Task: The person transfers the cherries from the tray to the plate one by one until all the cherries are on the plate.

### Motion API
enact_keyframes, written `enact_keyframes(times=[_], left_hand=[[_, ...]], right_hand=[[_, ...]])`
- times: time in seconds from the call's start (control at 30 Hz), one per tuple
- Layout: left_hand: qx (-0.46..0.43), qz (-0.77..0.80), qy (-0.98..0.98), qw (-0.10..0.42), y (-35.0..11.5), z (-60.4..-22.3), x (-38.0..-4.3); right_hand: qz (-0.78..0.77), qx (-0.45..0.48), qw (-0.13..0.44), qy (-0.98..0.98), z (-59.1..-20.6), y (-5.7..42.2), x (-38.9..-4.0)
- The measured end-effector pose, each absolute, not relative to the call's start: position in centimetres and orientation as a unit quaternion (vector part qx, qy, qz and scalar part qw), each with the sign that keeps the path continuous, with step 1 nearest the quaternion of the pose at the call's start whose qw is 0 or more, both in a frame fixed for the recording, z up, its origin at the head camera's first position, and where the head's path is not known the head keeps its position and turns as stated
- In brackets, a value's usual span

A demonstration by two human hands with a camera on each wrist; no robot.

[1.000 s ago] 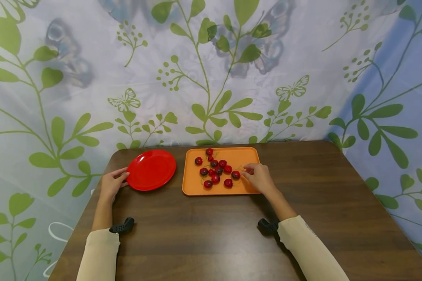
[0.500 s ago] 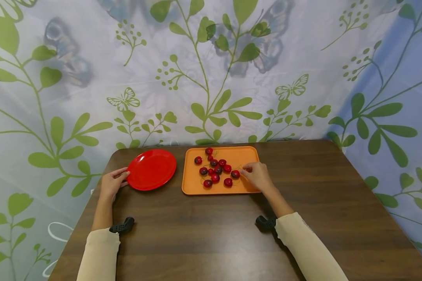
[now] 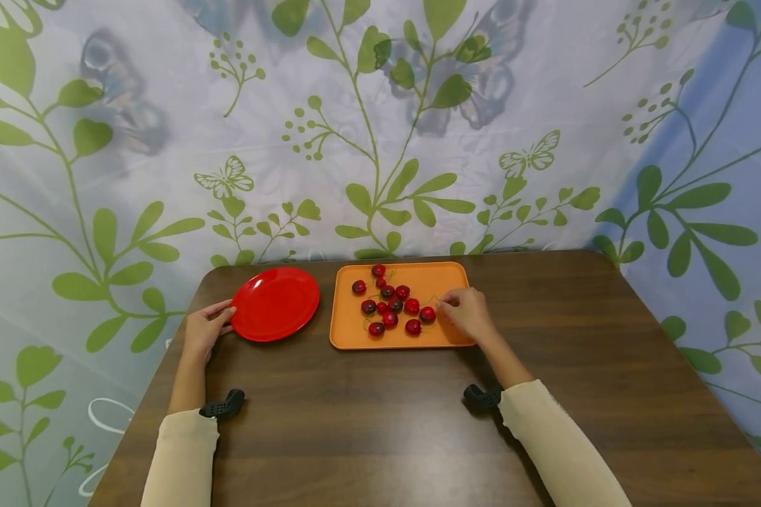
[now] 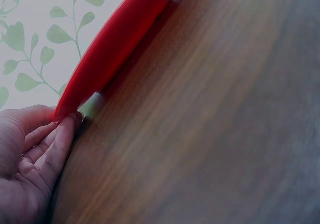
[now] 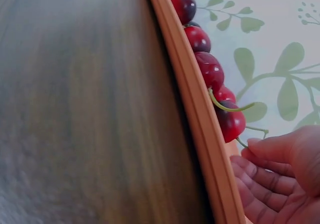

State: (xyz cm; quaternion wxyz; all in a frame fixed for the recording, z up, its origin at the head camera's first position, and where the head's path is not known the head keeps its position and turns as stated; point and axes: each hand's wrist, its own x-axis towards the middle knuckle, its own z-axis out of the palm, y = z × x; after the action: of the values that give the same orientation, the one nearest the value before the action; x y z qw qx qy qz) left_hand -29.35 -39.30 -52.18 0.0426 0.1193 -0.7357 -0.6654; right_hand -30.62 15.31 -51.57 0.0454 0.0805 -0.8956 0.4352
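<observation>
My left hand (image 3: 204, 328) pinches the near-left rim of a round red plate (image 3: 275, 303), thumb above and fingers beneath. In the left wrist view the plate (image 4: 107, 53) appears edge-on at the fingertips. On the right, my right hand (image 3: 471, 312) is over the right part of an orange tray (image 3: 447, 278). Its thumb and forefinger pinch the stem of a dark red cherry (image 3: 428, 314), plainest in the right wrist view, where the cherry (image 5: 231, 121) sits just past the fingertips. Several other cherries (image 3: 390, 320) lie clustered on the tray, some with thin green stems.
The brown wooden table (image 3: 355, 415) bears the plate and the tray side by side near its far edge. Behind it hangs a cloth (image 3: 260, 141) printed with leaves and butterflies. A black wrist device (image 3: 225, 404) sits at each cuff.
</observation>
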Motion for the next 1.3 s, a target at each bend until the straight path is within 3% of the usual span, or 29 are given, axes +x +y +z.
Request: enact_keyframes(times=[0.63,1.03,1.3], left_hand=[[0.107,-0.643,-0.755,0.064,-39.8,-53.4,-29.6],[0.11,-0.655,-0.746,0.05,-38.6,-50.8,-28.6],[0.111,-0.644,-0.756,0.049,-38.7,-51.1,-28.5]], right_hand=[[0.473,0.079,0.057,-0.875,-51.3,15.5,-30.5],[0.486,0.098,0.089,-0.864,-49.7,14.9,-30.1],[0.494,0.102,0.099,-0.858,-48.6,14.3,-29.2]])
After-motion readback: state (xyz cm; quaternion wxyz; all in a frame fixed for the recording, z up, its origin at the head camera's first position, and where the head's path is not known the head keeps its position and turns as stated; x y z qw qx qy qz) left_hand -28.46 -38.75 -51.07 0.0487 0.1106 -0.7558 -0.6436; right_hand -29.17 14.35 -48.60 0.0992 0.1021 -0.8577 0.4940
